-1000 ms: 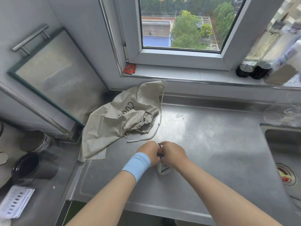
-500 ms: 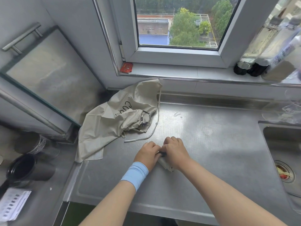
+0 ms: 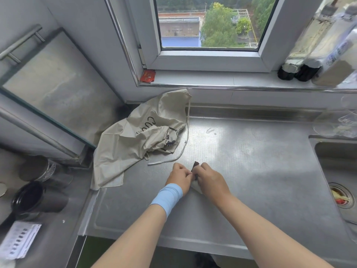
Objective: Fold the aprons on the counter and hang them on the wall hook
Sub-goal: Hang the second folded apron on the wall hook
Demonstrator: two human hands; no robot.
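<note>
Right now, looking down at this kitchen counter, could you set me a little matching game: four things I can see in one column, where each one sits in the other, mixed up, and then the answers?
Things:
1. crumpled beige apron
2. red packet
3. dark bottles
4. small folded bundle

Places:
A. right end of the windowsill
B. between the left hand and right hand
C. back left of the counter, by the corner
D. left end of the windowsill, beside the window frame

Pairs: 1-C, 2-D, 3-A, 4-B
</note>
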